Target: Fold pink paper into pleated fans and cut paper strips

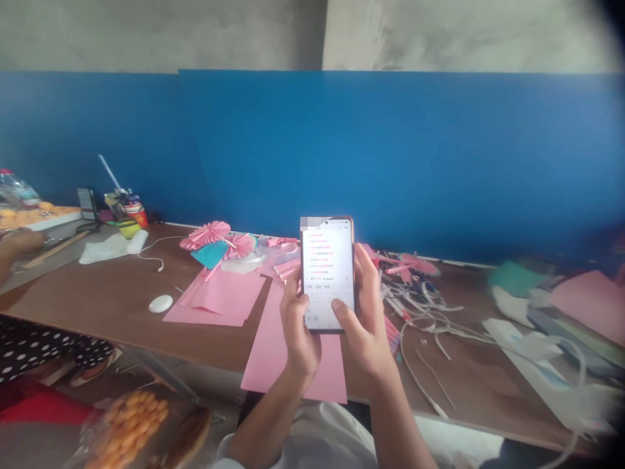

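A phone (327,273) is held upright above the near edge of a brown table (122,306). It is gripped by the left hand (299,329) and the right hand (367,319). The fingers of both are curled closed around its sides, and the lit screen is touched by the right thumb. Pink paper sheets (219,296) are spread under it on the table, with folded pink fans (209,233) behind.

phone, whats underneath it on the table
A pink paper sheet lies on the table below the phone, held by the left hand and right hand, which hide its middle.
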A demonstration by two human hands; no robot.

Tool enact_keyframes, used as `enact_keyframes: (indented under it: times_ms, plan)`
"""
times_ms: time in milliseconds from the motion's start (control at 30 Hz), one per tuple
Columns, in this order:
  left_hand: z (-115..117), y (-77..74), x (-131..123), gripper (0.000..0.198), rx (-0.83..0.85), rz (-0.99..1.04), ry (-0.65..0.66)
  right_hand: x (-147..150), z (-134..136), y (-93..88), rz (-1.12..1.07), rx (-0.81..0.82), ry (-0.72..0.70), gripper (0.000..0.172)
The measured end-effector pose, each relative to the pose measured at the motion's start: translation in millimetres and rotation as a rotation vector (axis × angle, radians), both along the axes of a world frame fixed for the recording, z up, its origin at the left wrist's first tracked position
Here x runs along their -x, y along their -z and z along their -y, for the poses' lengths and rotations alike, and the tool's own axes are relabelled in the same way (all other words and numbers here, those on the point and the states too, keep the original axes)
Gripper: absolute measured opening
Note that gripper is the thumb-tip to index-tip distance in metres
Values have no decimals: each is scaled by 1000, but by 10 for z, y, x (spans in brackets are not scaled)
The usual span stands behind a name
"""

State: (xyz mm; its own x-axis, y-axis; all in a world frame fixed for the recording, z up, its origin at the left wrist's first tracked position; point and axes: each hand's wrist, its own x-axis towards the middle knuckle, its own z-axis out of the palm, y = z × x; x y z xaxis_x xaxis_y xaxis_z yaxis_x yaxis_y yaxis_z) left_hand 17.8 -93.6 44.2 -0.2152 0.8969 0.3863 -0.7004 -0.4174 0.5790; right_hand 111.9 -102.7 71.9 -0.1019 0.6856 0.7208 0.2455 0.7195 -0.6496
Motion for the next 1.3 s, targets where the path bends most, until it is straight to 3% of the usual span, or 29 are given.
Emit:
enact_keyframes:
  times_ms: [867,1300]
  plan:
    - [-42,15,19,48,-50,26,10,-41,-17,-3,-46,22,-44,72]
    - [-50,-9,3,40,4,-14,-67,-61,-7,-11,-56,48,-60,68]
